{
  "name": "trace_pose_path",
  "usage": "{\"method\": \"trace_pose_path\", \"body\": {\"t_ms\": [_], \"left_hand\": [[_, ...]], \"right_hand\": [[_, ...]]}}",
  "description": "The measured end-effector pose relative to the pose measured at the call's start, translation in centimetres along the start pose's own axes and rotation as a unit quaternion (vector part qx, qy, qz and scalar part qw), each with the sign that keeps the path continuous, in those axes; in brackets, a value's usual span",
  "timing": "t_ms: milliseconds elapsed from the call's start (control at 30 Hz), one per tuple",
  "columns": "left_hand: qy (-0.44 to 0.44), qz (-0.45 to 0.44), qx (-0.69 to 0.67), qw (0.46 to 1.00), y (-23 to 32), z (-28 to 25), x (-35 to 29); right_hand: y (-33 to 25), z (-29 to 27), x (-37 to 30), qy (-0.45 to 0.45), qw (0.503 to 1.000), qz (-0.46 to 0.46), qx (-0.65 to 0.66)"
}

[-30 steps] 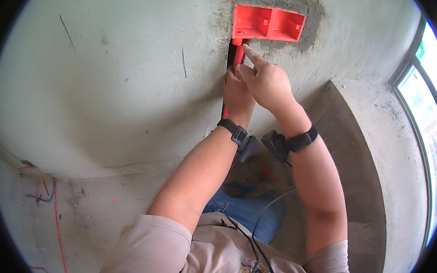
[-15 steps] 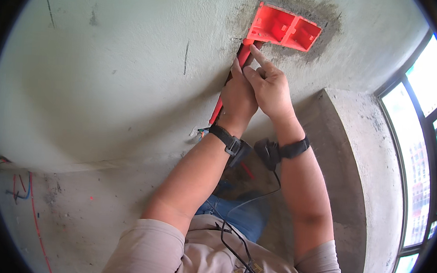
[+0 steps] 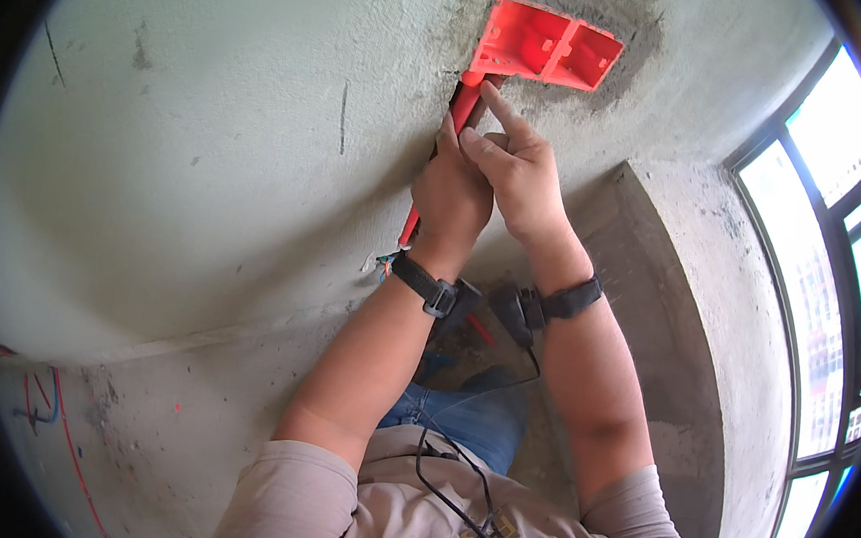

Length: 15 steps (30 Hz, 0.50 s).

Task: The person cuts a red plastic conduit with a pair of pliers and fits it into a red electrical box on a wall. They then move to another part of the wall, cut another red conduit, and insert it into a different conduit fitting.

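A red double wall box (image 3: 507, 59) is set in the wall at the upper middle, its two compartments facing out. Below its lower left corner, a red conduit pipe (image 3: 467, 106) runs down a dark groove in the wall. My left hand (image 3: 451, 199) is closed round the pipe, covering its middle stretch. Beside it, my right hand (image 3: 529, 181) has its index finger stretched to the pipe's upper end, just under the box. The right thumb presses in by the pipe next to my left fingers; the other right fingers are curled. My hands partly hide the pipe.
Coloured wire ends (image 3: 385, 263) stick out by the pipe's lower end. Rough mortar (image 3: 633, 45) surrounds the box. A concrete ledge (image 3: 681, 201) and a dark-framed window (image 3: 796, 262) stand on the right. Black cables (image 3: 433, 476) hang from the wrist straps across my shirt.
The view has shifted slightly, so box, pipe and hands all sit a little further left. Both hands keep about the same place on the pipe; the right thumb reaches slightly lower.
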State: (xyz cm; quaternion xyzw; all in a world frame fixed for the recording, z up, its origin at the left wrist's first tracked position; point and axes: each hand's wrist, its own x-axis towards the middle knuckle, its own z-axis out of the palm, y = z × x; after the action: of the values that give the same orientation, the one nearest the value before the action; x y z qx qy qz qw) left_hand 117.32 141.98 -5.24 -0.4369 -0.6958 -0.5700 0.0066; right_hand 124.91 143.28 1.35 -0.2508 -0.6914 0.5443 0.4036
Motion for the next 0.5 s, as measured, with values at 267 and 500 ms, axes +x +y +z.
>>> {"method": "trace_pose_path", "body": {"t_ms": [267, 500], "left_hand": [[-0.013, -0.006, -0.01, 1.0, 0.1, -0.2, -0.5], [0.006, 0.037, -0.011, 0.999, -0.5, 0.1, -0.8]], "right_hand": [[-0.2, -0.2, -1.4, 0.013, 0.995, -0.003, -0.103], [-0.8, -0.5, -0.9, -0.014, 0.994, 0.021, -0.103]]}}
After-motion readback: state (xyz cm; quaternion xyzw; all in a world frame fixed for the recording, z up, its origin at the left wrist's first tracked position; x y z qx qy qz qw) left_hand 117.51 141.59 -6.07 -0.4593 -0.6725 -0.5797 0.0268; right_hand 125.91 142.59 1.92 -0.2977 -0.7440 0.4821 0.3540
